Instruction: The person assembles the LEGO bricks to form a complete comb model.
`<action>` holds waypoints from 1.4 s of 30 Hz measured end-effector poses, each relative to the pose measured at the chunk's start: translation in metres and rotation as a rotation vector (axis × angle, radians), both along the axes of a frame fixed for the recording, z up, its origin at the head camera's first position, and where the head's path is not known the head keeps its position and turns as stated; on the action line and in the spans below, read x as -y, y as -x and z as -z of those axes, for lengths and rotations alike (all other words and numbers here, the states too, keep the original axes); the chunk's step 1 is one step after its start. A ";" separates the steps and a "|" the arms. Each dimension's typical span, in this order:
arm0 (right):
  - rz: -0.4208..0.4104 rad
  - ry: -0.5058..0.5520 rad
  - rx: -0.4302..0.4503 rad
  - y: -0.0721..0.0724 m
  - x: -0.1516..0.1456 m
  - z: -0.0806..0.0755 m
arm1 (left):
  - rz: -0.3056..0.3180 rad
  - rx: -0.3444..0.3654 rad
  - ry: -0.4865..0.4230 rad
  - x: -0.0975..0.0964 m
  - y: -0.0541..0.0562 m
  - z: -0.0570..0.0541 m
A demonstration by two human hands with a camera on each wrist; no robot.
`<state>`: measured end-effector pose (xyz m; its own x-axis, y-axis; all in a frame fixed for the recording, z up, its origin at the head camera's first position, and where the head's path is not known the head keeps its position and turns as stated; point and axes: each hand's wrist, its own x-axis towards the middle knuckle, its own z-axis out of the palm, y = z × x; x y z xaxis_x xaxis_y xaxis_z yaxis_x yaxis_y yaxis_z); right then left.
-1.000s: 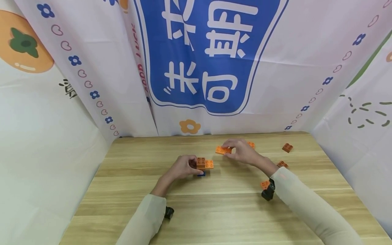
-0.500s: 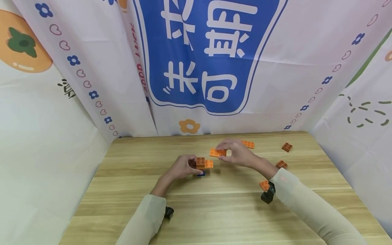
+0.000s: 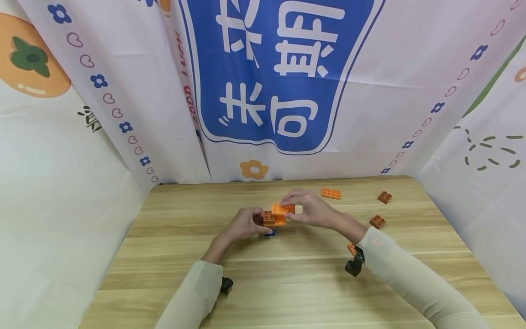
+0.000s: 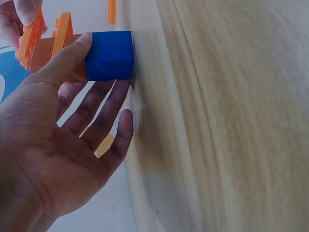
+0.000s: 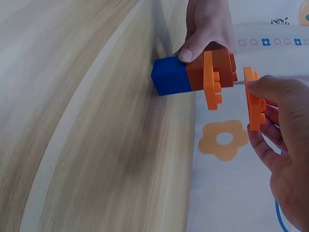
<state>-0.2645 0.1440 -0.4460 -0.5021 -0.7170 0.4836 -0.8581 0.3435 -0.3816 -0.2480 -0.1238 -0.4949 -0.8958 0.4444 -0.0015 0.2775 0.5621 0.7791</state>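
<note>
My left hand (image 3: 245, 224) grips a small stack of toy building bricks between thumb and fingers. A blue brick (image 4: 110, 55) forms its base on the table, with brown bricks (image 5: 222, 68) above and a thin orange plate (image 5: 210, 81) sandwiched among them, jutting out to the right. My right hand (image 3: 313, 209) pinches a second thin orange plate (image 5: 252, 99) by its edges. In the right wrist view that plate is held just above the stack's top studs, with a gap between them. Fingers of the left hand hide part of the stack.
On the wooden table (image 3: 287, 292), another long orange plate (image 3: 331, 193) lies behind the right hand. Two brown bricks (image 3: 384, 197) lie at the right. An orange piece (image 3: 351, 249) is partly hidden by the right wrist camera (image 3: 354, 265). Printed cloth walls surround the table.
My right hand has moved left with the orange plate, from beside the stack to over its top. The left hand has stayed in place, holding the stack.
</note>
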 end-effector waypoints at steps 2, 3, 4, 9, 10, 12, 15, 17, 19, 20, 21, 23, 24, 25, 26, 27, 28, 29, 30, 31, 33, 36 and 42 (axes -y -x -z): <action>-0.011 0.005 0.005 -0.001 0.003 0.000 | 0.004 -0.004 -0.002 0.000 0.000 0.000; -0.017 0.007 0.006 -0.001 0.004 0.000 | 0.007 -0.005 -0.004 0.000 0.000 0.000; -0.023 0.009 0.005 -0.001 0.005 0.001 | 0.010 -0.006 -0.006 0.001 0.000 0.001; -0.043 0.008 0.016 -0.002 0.011 0.001 | 0.019 0.007 -0.022 0.001 0.001 0.000; -0.045 0.008 0.020 -0.003 0.012 0.001 | 0.020 0.010 -0.024 0.002 0.001 0.000; -0.049 0.004 0.023 -0.003 0.015 0.001 | 0.022 0.014 -0.027 0.002 0.001 0.000; -0.056 -0.006 0.025 -0.002 0.018 0.002 | 0.025 0.016 -0.029 0.002 0.001 0.000; -0.060 -0.016 0.024 -0.003 0.020 0.002 | 0.026 0.015 -0.027 0.002 0.001 0.000; -0.062 -0.028 0.029 -0.003 0.022 0.002 | 0.028 0.016 -0.025 0.002 0.001 0.000; -0.061 -0.034 0.033 -0.003 0.023 0.001 | 0.029 0.014 -0.022 0.002 0.000 0.001; -0.061 -0.039 0.037 -0.003 0.023 0.001 | 0.029 0.012 -0.021 0.002 0.001 0.001; -0.061 -0.046 0.045 -0.003 0.024 0.001 | 0.030 0.009 -0.020 0.002 0.000 0.001; -0.060 -0.048 0.047 -0.003 0.025 0.001 | 0.029 0.005 -0.017 0.002 0.000 0.001; -0.061 -0.050 0.046 -0.003 0.025 0.001 | 0.028 0.002 -0.016 0.002 0.000 0.001; -0.060 -0.051 0.045 -0.002 0.025 0.001 | 0.027 -0.001 -0.013 0.002 0.000 0.001; -0.061 -0.053 0.046 -0.002 0.025 0.001 | 0.026 -0.001 -0.014 0.003 0.000 0.001; -0.061 -0.054 0.044 -0.002 0.025 0.001 | 0.026 0.000 -0.014 0.002 0.000 0.001; -0.061 -0.056 0.045 -0.002 0.025 0.001 | 0.026 0.001 -0.015 0.003 0.001 0.001; -0.062 -0.056 0.048 -0.002 0.025 0.001 | 0.027 0.001 -0.015 0.002 0.001 0.001; -0.061 -0.058 0.051 -0.002 0.024 0.001 | 0.027 0.003 -0.017 0.002 0.001 0.002; -0.059 -0.062 0.062 -0.002 0.024 0.001 | 0.028 0.005 -0.019 0.002 0.001 0.002; -0.054 -0.067 0.065 -0.003 0.024 0.000 | 0.028 0.002 -0.018 0.002 0.001 0.002; -0.049 -0.071 0.030 -0.003 0.027 -0.004 | 0.029 -0.004 -0.017 0.003 0.001 0.000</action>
